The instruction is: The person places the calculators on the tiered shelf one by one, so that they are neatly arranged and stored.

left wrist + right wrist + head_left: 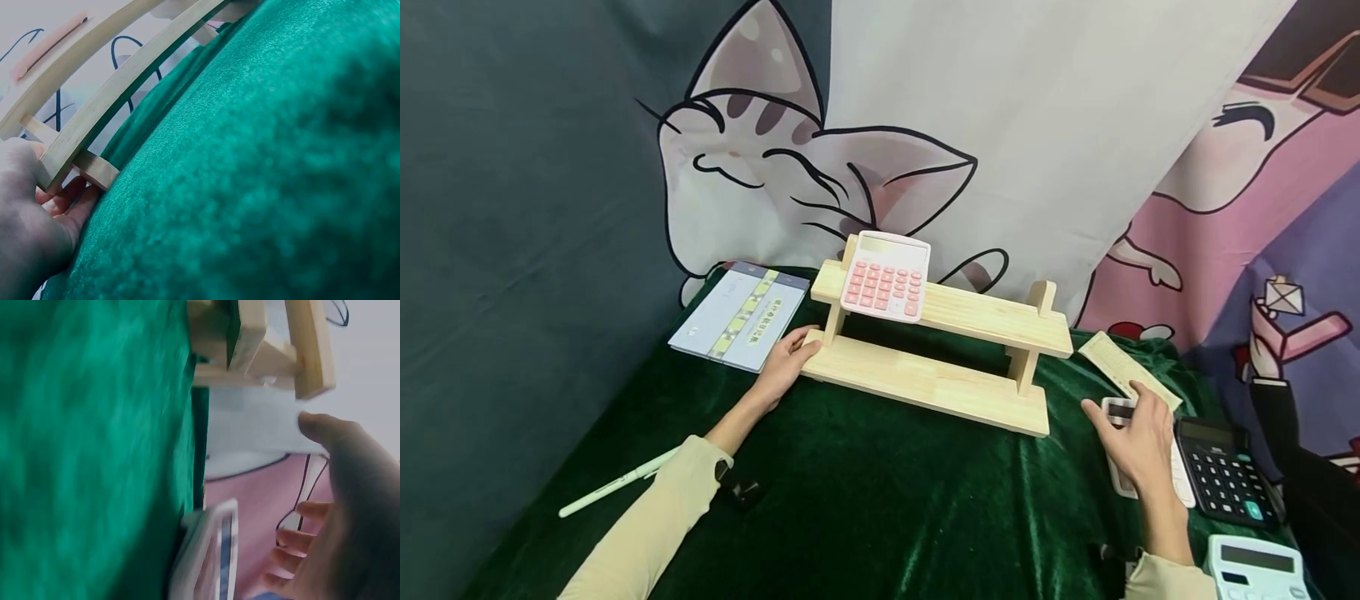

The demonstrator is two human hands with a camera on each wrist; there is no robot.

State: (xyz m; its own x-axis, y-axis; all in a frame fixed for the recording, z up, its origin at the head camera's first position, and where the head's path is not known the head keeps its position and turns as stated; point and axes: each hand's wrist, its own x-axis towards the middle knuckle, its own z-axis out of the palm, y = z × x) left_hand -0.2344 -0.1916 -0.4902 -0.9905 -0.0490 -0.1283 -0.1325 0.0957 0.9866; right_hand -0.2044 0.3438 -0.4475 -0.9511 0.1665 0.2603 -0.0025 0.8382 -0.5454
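A two-tier wooden shelf (925,379) stands on green velvet cloth. My left hand (782,367) grips the left end of its lower board, thumb on top; in the left wrist view the fingers of this hand (31,231) curl beneath the board (119,94). On the left of the upper tier leans a white calculator with pink keys (883,283). To the right of the shelf, my right hand (1146,437) hovers over another white calculator (1182,479), covering much of it. The right wrist view shows this hand (350,531) with thumb and fingers spread, holding nothing.
A pale notebook (700,325) lies left of the shelf, and a light green pen (617,486) nearer me. A beige paper-like strip (1123,371), a black calculator (1225,475) and a pale blue calculator (1258,567) lie at the right. A cartoon-printed curtain (1037,125) hangs behind.
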